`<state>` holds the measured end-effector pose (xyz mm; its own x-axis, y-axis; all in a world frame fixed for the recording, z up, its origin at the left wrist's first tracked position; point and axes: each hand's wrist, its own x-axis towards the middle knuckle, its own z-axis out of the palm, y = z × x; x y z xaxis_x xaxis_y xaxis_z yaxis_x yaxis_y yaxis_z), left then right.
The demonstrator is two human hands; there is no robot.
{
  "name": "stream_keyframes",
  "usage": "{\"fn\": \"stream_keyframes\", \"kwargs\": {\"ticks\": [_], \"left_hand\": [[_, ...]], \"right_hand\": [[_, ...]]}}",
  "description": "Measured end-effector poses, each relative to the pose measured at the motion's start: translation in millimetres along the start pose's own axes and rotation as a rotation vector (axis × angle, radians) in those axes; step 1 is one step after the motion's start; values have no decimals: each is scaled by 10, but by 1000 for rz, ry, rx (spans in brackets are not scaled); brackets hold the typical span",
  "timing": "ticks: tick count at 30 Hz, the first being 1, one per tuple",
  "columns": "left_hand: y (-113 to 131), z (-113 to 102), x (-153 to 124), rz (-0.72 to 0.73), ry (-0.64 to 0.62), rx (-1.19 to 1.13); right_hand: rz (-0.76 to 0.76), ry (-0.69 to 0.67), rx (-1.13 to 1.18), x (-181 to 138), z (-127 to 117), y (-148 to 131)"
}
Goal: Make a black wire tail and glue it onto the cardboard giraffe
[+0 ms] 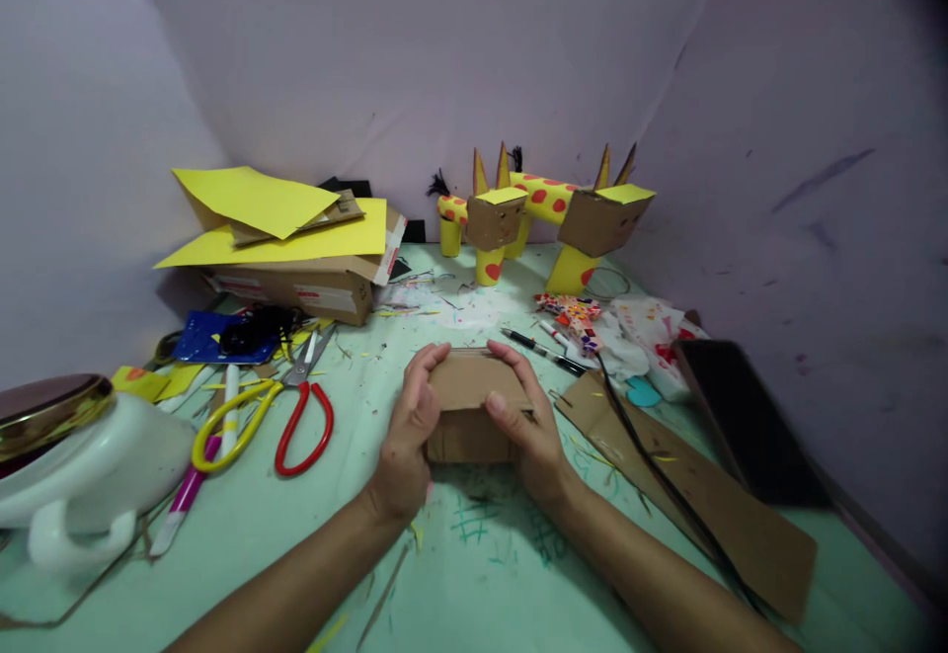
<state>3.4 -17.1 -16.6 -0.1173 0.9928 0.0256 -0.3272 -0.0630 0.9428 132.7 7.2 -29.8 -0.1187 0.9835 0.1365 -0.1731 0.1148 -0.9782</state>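
Between my two hands is a small brown cardboard box (474, 433), low over the pale green tabletop (348, 544). My left hand (406, 436) wraps the box's left side, fingers curled over its far edge. On the opposite side my right hand (540, 426) grips it, with the thumb lying on the top near the front edge. A flat cardboard piece forms the top; whether it is glued on I cannot tell. The scissors (300, 376), with one yellow and one red handle, lie spread to the left of my left hand.
Two yellow, red-spotted cardboard animals (495, 223) stand at the back. Yellow sheets (252, 201) top a carton (311, 287) at back left. A white mug (140, 446) is near left. Rightward lie a pen (544, 350), a cardboard strip (711, 505) and a phone (748, 416).
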Motion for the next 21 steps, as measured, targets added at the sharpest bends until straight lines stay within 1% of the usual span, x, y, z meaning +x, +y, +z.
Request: {"fn": "stream_keyframes", "kwargs": {"ticks": [2,3,4,5,7,9,14,16,18,21], "left_hand": [[93,134,85,-92,89,-135],[153,193,137,-163,127,-191],[216,244,191,-221,153,-215],[280,283,243,-271,149,-226],[385,325,329,-328,70,-220],[436,321,382,-344,-34,-183],[366,242,416,-326,-167,-5],[346,222,423,-295,-220,54],[353,205,430,-221,-245,168],[361,159,425,-35,-272,441]], "right_hand": [[79,26,71,93,7,-80],[129,38,109,153,9,-127],[171,53,145,216,11,-175],[202,72,177,279,11,-224],[258,114,237,386,2,-311],[317,144,301,453,-24,-374],[526,149,431,473,-144,-426],[583,141,478,465,-194,-431],[611,121,514,463,-230,-436],[621,60,527,471,-260,-432]]}}
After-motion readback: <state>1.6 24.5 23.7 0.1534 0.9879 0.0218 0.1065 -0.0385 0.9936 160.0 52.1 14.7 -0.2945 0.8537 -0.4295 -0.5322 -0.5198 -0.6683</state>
